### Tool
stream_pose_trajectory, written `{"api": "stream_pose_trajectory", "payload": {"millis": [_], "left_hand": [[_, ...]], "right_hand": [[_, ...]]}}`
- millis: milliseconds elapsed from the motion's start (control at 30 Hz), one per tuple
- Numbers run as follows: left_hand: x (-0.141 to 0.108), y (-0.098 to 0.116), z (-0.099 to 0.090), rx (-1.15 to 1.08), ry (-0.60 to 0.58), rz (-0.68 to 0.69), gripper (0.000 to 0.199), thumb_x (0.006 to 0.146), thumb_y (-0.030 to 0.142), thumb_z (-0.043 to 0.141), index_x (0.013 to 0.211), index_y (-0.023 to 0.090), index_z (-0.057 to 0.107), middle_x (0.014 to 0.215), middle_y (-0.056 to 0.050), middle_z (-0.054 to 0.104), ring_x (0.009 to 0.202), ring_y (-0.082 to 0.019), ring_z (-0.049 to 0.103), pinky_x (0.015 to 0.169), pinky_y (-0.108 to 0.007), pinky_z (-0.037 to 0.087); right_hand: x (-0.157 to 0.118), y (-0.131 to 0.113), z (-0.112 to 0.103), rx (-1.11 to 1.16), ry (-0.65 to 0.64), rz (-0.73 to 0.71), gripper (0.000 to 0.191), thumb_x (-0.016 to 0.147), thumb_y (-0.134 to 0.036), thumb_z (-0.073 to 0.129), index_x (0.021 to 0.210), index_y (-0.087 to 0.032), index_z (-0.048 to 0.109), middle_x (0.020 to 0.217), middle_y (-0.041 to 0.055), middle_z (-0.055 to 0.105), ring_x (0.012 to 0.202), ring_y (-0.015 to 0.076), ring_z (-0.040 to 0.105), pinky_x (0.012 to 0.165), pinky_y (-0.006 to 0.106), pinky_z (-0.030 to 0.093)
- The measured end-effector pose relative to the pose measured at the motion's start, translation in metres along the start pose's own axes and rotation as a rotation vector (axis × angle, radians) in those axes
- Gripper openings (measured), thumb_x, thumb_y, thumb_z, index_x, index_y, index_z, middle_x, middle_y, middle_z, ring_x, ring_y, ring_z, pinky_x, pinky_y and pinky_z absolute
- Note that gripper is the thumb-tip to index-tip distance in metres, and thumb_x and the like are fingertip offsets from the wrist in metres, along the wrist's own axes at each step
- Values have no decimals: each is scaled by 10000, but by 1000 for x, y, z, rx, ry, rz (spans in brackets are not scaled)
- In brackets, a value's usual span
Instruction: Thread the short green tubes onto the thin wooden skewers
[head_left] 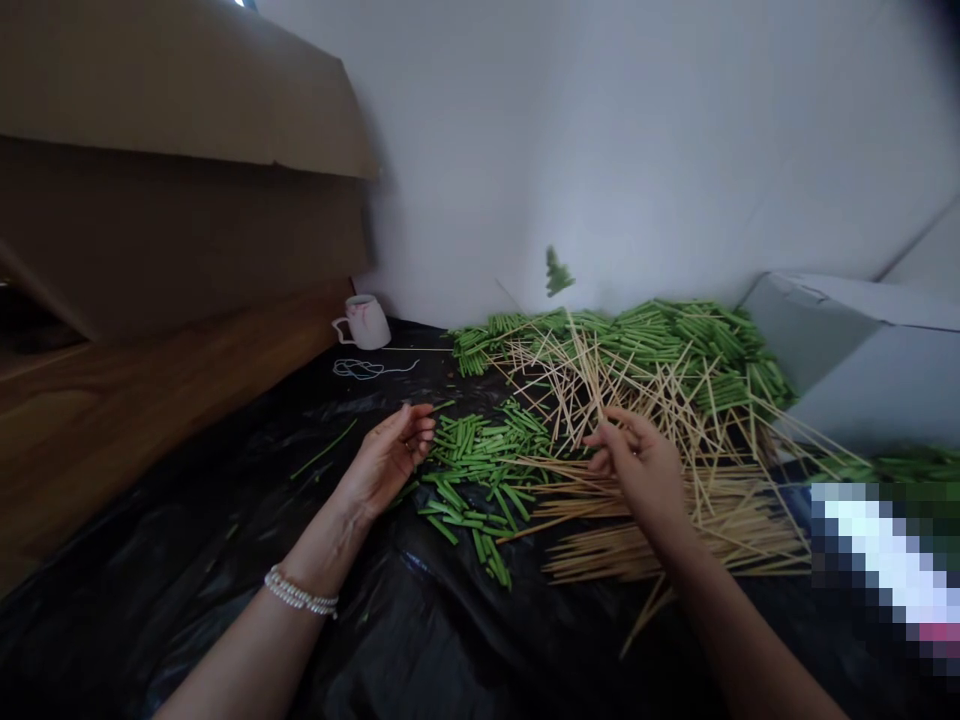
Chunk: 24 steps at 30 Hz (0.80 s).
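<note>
My right hand (pixel 641 465) is closed on a thin wooden skewer (pixel 581 345), which slants up and to the left. Short green stem pieces (pixel 556 272) sit side by side across its upper end, blurred. To the left, my left hand (pixel 401 440) has its thumb and fingertips together at a short green stem piece (pixel 444 404) that sticks out to the right. A loose pile of cut green stems (pixel 487 450) lies between the hands. Under and beyond my right hand, many bare skewers (pixel 675 535) are spread out, some crossing one another.
Rows of green pieces on skewers (pixel 690 340) are heaped along the white wall. A white mug (pixel 367 322) and a tangled string (pixel 364 369) lie at the back left. Cardboard (pixel 187 200) overhangs the left side; a white box (pixel 847 340) stands right. Black plastic sheeting (pixel 420 640) covers the surface.
</note>
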<state>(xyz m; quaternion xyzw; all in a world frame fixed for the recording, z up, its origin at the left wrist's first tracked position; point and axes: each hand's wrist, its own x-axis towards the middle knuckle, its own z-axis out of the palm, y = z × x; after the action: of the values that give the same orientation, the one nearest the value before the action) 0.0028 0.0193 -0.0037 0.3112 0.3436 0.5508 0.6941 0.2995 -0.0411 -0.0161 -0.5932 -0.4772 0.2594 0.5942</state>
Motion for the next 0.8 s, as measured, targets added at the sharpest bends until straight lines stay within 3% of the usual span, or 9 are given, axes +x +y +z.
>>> {"api": "stream_pose_trajectory", "payload": {"millis": [133, 267, 367, 467, 633, 800], "left_hand": [[-1, -1, 2, 5, -19, -33, 222, 851, 280, 639, 929, 84, 709, 780, -56, 672, 662, -93, 621, 581, -170, 523], [-3, 1, 5, 25, -17, -34, 218, 836, 274, 654, 919, 82, 714, 764, -50, 668, 654, -95, 617, 580, -174, 517], [-4, 0, 6, 57, -27, -24, 214, 798, 268, 696, 914, 90, 721, 753, -45, 667, 655, -96, 612, 591, -173, 514], [-4, -3, 7, 107, -40, -13, 232, 750, 268, 743, 911, 101, 728, 758, -46, 673, 667, -99, 610, 605, -176, 510], [-5, -6, 8, 168, -69, -24, 295, 689, 297, 795, 912, 113, 734, 776, -49, 690, 691, -103, 613, 634, -187, 507], [-5, -6, 7, 174, -71, -37, 297, 683, 293, 799, 913, 116, 737, 775, -47, 691, 694, -101, 613, 642, -189, 502]], "right_hand": [[7, 6, -7, -94, 64, -14, 580, 803, -565, 565, 1226, -174, 491, 695, 6, 682, 415, 125, 528, 450, 264, 421], [4, 0, -11, -352, 160, -166, 437, 855, -507, 518, 1136, -181, 592, 567, -36, 601, 483, 131, 524, 553, 271, 412], [1, -11, -12, -392, 146, -267, 326, 879, -462, 494, 957, -194, 663, 552, -40, 562, 506, 123, 505, 561, 256, 390], [-3, -18, -10, -419, -8, -342, 278, 881, -411, 508, 800, -201, 672, 640, -18, 623, 570, 115, 540, 585, 236, 387], [-9, -19, -6, -705, -445, -397, 250, 916, -304, 458, 823, -219, 675, 760, -2, 683, 685, 127, 596, 650, 237, 365], [-10, -20, -10, -965, -565, -389, 228, 898, -239, 467, 760, -218, 648, 768, -1, 655, 712, 126, 572, 628, 244, 312]]}}
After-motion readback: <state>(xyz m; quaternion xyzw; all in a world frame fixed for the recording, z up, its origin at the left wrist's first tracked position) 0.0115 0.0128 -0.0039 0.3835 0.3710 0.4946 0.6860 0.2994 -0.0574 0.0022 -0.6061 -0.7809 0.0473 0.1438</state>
